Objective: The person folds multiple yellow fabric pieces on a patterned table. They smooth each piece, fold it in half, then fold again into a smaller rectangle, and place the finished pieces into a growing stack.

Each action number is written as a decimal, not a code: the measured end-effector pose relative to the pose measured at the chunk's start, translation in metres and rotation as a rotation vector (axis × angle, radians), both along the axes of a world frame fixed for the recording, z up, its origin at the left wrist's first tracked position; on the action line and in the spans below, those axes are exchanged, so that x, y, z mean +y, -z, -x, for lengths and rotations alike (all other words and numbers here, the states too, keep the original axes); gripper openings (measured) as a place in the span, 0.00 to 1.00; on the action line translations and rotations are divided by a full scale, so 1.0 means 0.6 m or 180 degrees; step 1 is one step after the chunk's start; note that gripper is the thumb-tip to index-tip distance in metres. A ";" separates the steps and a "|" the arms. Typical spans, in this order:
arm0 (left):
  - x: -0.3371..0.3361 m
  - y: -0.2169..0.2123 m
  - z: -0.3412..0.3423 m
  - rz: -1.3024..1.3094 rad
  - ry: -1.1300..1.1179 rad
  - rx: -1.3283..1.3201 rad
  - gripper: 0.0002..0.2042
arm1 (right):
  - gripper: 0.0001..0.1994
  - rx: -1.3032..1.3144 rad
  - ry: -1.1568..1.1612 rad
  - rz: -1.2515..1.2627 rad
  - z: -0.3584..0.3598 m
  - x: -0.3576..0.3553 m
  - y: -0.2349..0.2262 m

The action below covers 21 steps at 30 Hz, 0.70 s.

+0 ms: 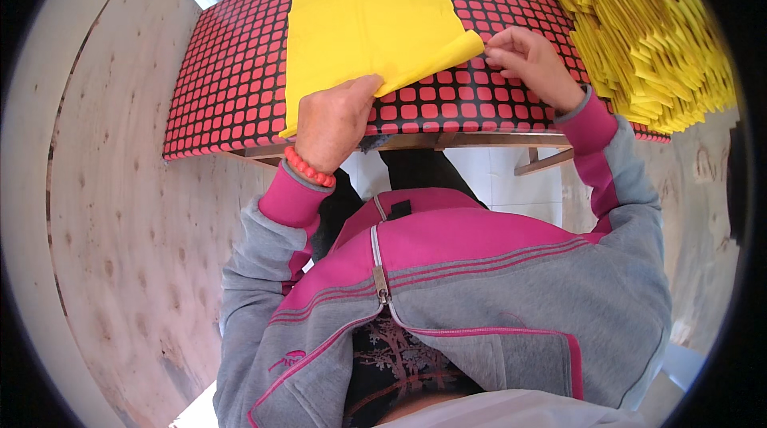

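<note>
A yellow sheet of thin, cloth-like material (363, 20) lies over the patterned tabletop, its near right edge turned up into a loose roll. My left hand (331, 124) is closed on the near edge of the sheet, at the left end of the roll. Its fingertips are mostly hidden from view. At the other end of the roll, my right hand (534, 64) has its fingers loosely curled and apart, the tips right beside the sheet's corner. Nothing shows between those fingers, and whether they touch the sheet is hard to tell.
A red-and-black patterned cover (232, 68) spreads over the table. To the right stands a tall heap of folded yellow sheets (655, 44), close by my right forearm. A pale wooden panel (128, 188) rises on the left. The table's front edge runs just before my body.
</note>
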<state>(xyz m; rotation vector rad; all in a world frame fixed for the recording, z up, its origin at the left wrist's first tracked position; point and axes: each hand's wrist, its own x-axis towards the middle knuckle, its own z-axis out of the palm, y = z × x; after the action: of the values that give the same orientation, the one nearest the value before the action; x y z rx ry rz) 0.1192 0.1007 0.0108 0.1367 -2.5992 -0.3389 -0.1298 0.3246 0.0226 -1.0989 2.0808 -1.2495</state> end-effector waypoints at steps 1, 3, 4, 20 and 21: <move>0.001 0.003 0.001 0.0051 0.0032 0.0031 0.13 | 0.14 -0.0496 0.0283 -0.0096 0.015 -0.007 0.003; 0.004 0.008 0.007 0.0236 0.0173 0.0250 0.12 | 0.19 -0.1437 0.0374 -0.0209 0.055 -0.033 0.007; 0.005 0.011 0.012 0.0371 0.0274 0.0437 0.10 | 0.21 -0.1872 0.0144 -0.0199 0.078 -0.051 0.009; -0.176 -0.055 0.100 -0.0266 0.0657 -0.0829 0.16 | 0.20 0.1597 -0.0072 -0.0276 0.237 -0.285 0.079; -0.196 -0.043 0.132 0.0090 0.0441 -0.0882 0.19 | 0.19 0.1666 -0.0009 -0.0192 0.237 -0.281 0.080</move>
<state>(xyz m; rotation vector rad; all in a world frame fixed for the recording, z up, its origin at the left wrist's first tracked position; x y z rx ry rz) 0.0398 -0.0171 0.0368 -0.0080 -2.8947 -0.3539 -0.2717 0.1562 -0.0253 -1.5244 2.4654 -0.9575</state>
